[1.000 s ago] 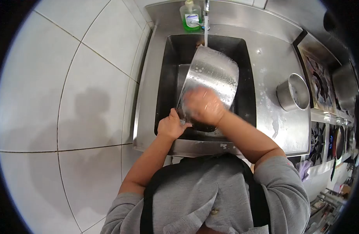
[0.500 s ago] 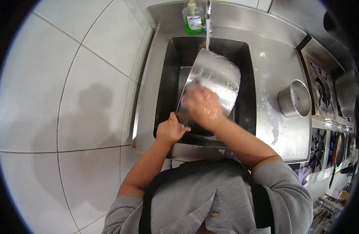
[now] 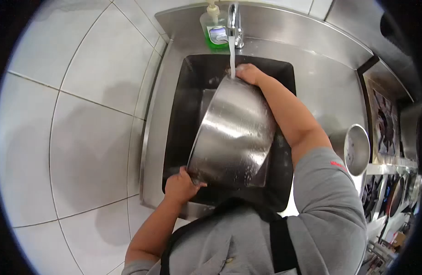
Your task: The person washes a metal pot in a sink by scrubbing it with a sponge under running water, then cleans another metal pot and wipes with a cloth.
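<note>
A: What does the pot [image 3: 234,133] look like?

B: Big, shiny steel, wet, with streaky reflections along its side. It is tipped over the dark sink [image 3: 183,114], its far rim up under the stream from the tap [image 3: 234,20], its near edge low by the sink's front wall.

A: And the hands?

B: The left hand [image 3: 181,185] is clenched around the near rim, arm bent in close. The right hand [image 3: 248,73] reaches far forward, arm almost straight, fingers curled over the far rim beside the running water.

A: Anything nearby?

B: A green soap bottle [image 3: 212,28] just beside the tap, and a smaller steel pot [image 3: 355,149] on the counter [image 3: 330,91] to the right.
</note>
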Motion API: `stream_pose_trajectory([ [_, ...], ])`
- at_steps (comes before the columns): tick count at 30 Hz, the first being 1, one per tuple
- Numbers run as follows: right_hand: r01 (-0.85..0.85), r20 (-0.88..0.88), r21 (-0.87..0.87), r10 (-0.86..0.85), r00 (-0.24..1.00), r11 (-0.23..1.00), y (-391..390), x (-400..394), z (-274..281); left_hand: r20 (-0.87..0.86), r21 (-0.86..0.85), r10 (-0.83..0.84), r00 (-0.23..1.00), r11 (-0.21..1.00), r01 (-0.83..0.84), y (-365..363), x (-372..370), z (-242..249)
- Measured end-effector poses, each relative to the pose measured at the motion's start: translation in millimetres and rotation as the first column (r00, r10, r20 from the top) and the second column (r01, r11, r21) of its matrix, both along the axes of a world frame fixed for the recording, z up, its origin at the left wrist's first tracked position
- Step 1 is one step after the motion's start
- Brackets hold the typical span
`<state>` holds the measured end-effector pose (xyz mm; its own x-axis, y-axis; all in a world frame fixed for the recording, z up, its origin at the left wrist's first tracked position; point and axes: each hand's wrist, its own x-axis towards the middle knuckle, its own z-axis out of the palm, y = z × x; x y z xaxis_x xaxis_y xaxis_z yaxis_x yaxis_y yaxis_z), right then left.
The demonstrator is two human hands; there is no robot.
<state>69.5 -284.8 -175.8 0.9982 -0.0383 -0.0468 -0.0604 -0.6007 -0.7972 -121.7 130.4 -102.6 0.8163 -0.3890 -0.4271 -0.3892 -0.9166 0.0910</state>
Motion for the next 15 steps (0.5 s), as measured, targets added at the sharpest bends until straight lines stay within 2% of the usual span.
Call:
stream_pose_trajectory([
  [1,-0.192,0.053,-0.303,0.217,0.975,0.933,-8,20,-19,0.021,0.017,0.011,1.000,1.000,-0.011,-5,8,5],
  [2,-0.323,0.026,-0.588,0.416,0.909,0.742,-11,30,-32,-0.023,0.044,0.027,0.999,0.999,-0.026,-9,7,14],
  [4,-0.296,0.046,-0.595,0.400,0.915,0.747,-8,42,-41,-0.080,0.071,0.047,0.996,0.997,-0.041,-10,-1,16],
  [6,-0.265,0.076,-0.611,0.389,0.918,0.746,9,38,-22,-0.011,0.006,0.035,0.999,0.999,-0.035,-3,0,4],
  [7,-0.079,0.107,-0.492,0.151,0.983,0.867,25,19,12,-0.004,0.004,0.037,0.999,0.999,-0.037,-3,1,5],
  [8,0.128,0.095,-0.359,-0.101,0.990,0.925,45,-6,44,-0.002,0.017,0.015,1.000,1.000,-0.015,-4,1,6],
  [9,0.131,0.093,-0.359,-0.104,0.990,0.924,67,-31,69,-0.002,0.029,-0.009,1.000,1.000,0.009,-4,0,6],
  [11,0.355,0.325,-0.324,-0.249,0.912,0.877,114,-83,111,0.002,-0.003,0.009,1.000,1.000,-0.009,-3,-2,6],
  [13,0.387,0.361,-0.437,-0.236,0.902,0.812,161,-130,133,-0.052,-0.059,0.020,0.998,0.998,-0.023,-5,-3,13],
  [15,0.336,0.439,-0.498,-0.102,0.893,0.800,202,-176,133,-0.025,-0.055,-0.021,0.999,0.998,0.020,-5,-6,11],
])
